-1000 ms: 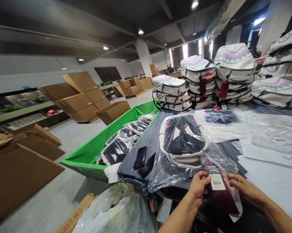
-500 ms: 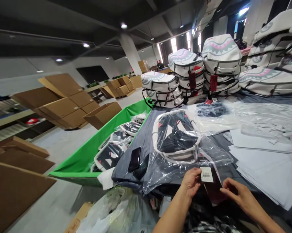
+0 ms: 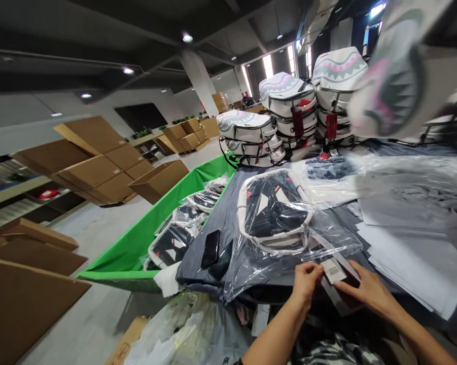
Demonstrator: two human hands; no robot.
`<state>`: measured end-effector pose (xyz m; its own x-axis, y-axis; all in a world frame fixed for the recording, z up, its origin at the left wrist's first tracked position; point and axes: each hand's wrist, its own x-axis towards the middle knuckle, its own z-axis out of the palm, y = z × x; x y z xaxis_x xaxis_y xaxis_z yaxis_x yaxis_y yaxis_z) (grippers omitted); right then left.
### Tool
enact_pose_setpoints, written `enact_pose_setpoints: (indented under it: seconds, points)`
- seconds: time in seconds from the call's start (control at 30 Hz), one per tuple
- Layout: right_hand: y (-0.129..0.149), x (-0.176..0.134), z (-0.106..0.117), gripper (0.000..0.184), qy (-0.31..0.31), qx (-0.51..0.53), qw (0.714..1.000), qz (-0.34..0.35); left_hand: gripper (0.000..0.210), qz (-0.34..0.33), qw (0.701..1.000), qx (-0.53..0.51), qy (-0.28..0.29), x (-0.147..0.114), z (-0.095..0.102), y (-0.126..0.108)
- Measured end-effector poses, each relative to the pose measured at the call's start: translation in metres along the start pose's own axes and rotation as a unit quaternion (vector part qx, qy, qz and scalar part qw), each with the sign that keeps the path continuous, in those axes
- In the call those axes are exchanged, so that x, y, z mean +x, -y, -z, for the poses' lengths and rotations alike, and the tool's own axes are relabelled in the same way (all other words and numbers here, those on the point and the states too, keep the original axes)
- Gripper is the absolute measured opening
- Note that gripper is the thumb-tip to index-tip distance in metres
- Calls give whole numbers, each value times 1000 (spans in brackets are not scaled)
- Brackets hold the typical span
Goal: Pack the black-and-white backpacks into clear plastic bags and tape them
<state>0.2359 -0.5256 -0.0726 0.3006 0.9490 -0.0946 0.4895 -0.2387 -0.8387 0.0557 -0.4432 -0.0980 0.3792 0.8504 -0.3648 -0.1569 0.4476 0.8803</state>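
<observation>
In front of me a dark hang tag (image 3: 350,298) with a white barcode sticker (image 3: 333,270) is between my hands at the table's near edge. My left hand (image 3: 306,285) pinches at the tag's left edge beside the sticker. My right hand (image 3: 371,290) grips its right side between thumb and fingers. A pale strip leads from the tag up towards a backpack (image 3: 277,210) lying on the table, its dark back panel and straps facing up. Clear plastic wrap (image 3: 251,271) covers the backpack and spreads towards me.
White backpacks (image 3: 245,126) stand stacked at the back. A blurred white backpack (image 3: 403,76) hangs in the air at upper right. White sheets (image 3: 407,258) lie on the right, a phone (image 3: 211,248) on the left. A green bin (image 3: 125,256) holds wrapped backpacks beside the table; cartons (image 3: 95,172) stand beyond.
My right hand has moved up and taken hold of the hang tag, which is now tilted. A white backpack has come into the upper right, raised above the table.
</observation>
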Motion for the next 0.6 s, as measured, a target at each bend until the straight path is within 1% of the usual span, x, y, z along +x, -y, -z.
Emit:
enact_pose_setpoints:
  seconds: [0.07, 0.1, 0.13, 0.17, 0.2, 0.23, 0.27, 0.3, 0.33, 0.37, 0.4, 0.47, 0.5, 0.53, 0.57, 0.6]
  points:
    - [5, 6, -8, 42, -4, -81, 997, 9, 34, -62, 991, 116, 20, -9, 2, -9]
    - [4, 5, -11, 38, -14, -123, 992, 9, 27, -111, 975, 193, 28, -12, 3, -17]
    - [1, 1, -13, 37, -25, -167, 986, 9, 13, -169, 947, 271, 40, -15, 4, -26]
    - [-3, -4, -15, 37, -40, -213, 976, 14, 4, -227, 910, 342, 61, -16, 4, -38]
    - [-8, -10, -15, 38, -60, -254, 965, 26, 20, -280, 869, 397, 96, -14, 2, -50]
    - [-12, -17, -16, 40, -85, -289, 952, 46, 33, -322, 828, 435, 144, -10, -1, -62]
    - [-16, -24, -17, 41, -113, -315, 939, 73, 40, -358, 782, 467, 202, -3, -6, -73]
    - [-19, -31, -18, 42, -140, -332, 927, 104, 40, -390, 728, 500, 262, 6, -11, -83]
    - [-22, -37, -20, 42, -161, -338, 916, 142, 34, -418, 658, 538, 320, 16, -17, -91]
    - [-24, -42, -22, 41, -175, -333, 908, 183, 27, -442, 581, 575, 369, 27, -23, -97]
    - [-25, -47, -25, 40, -186, -321, 901, 225, 21, -458, 508, 606, 405, 36, -28, -100]
    - [-28, -54, -31, 38, -187, -277, 893, 301, 14, -486, 380, 651, 442, 51, -33, -101]
    - [-30, -57, -34, 37, -172, -252, 893, 332, 12, -501, 330, 664, 445, 56, -33, -100]
    - [-32, -59, -35, 38, -147, -232, 896, 349, 10, -516, 294, 672, 443, 58, -31, -97]
    - [-35, -60, -35, 39, -122, -218, 901, 355, 7, -528, 270, 677, 435, 59, -28, -94]
    - [-38, -61, -33, 42, -114, -212, 907, 347, 7, -539, 245, 683, 429, 59, -23, -91]
